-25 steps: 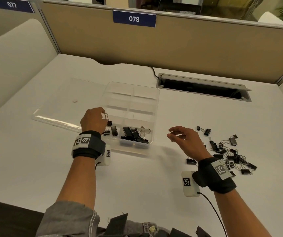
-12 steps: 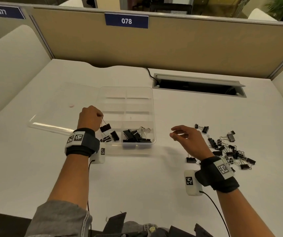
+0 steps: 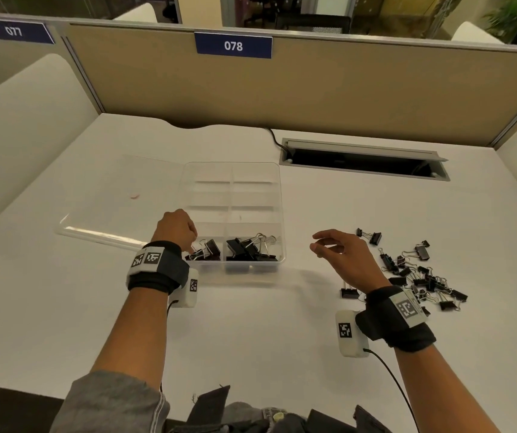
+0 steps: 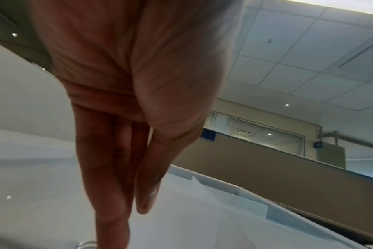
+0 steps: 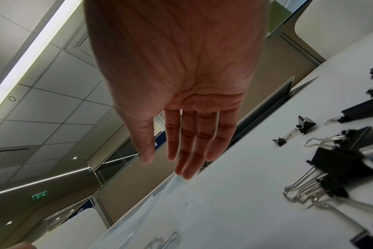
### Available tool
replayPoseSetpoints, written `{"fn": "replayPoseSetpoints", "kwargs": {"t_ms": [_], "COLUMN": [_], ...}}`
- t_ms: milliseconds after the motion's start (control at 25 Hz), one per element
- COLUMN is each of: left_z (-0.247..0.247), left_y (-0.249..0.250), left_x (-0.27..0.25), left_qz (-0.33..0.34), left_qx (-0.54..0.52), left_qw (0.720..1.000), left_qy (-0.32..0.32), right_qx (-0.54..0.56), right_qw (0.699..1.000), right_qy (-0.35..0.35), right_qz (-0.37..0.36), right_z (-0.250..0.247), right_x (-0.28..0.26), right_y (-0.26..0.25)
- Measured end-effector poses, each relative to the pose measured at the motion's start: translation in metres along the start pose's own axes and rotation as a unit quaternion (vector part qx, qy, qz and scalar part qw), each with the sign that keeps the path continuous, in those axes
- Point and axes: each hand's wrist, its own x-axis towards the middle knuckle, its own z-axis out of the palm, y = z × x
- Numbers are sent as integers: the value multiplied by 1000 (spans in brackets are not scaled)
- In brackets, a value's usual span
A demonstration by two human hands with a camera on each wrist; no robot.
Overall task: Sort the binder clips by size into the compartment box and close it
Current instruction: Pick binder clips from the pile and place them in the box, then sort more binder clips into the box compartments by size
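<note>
A clear compartment box [image 3: 279, 210] lies on the white desk with its lid [image 3: 110, 210] folded flat to the left. Its near-left compartment holds a few black binder clips [image 3: 208, 250]; the near-right one holds larger clips [image 3: 249, 250]. My left hand [image 3: 192, 237] hangs over the near-left compartment. In the left wrist view its fingers [image 4: 109, 193] point straight down and hold nothing. My right hand [image 3: 318, 245] hovers relaxed and empty between the box and a pile of loose clips [image 3: 423, 276]. The right wrist view shows its fingers [image 5: 189, 151] spread, with clips [image 5: 341, 165] beside them.
One clip [image 3: 349, 292] lies apart near my right wrist, and a linked pair [image 3: 369, 235] sits just beyond my right hand. An open cable well [image 3: 363, 160] runs along the back of the desk below the partition. The box's far compartments hold nothing.
My left hand lowered the clip it was pinching by the wire into the near-left compartment and let it go. My right hand stayed hovering in place.
</note>
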Motion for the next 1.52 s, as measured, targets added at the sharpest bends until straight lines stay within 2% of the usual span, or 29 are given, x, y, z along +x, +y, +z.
{"fn": "replayPoseSetpoints", "kwargs": {"t_ms": [160,280,360,440,520,600,720,840,1000,1200,1320,1440,1520], "left_z": [-2,4,14,29,52,82,127,161,181,197,205,202,195], "left_y": [18,53,84,118,148,176,204,218,230,252,256,257,257], "left_x": [-5,-16,-28,-43,-57,-70,-88,-102,-111,-122,-124,-122,-120], "left_qz": [28,68,100,133,161,185,194,183,197,191,172,183,190], "left_qx": [25,12,-12,-38,-50,-29,54,117,104,116,123,117,89], "left_qw": [998,994,990,986,983,982,977,970,969,972,976,975,977], "left_qy": [56,89,95,91,70,21,-62,-108,-104,-67,-59,-52,-47], "right_qx": [6,-1,-58,-174,-264,-286,-319,-348,-322,-341,-369,-410,-417], "right_qw": [1000,999,995,979,957,951,938,932,945,939,926,906,903], "right_qy": [19,43,73,94,75,11,-88,-73,-55,-55,-73,-106,-102], "right_qz": [11,26,39,59,96,116,99,69,27,-1,-4,15,22], "right_z": [-16,-36,-55,-78,-100,-116,-126,-133,-142,-144,-139,-128,-122], "right_x": [-10,-20,-29,-38,-46,-53,-61,-60,-48,-5,30,53,62], "right_y": [11,26,42,62,78,89,104,116,115,107,105,104,104]}}
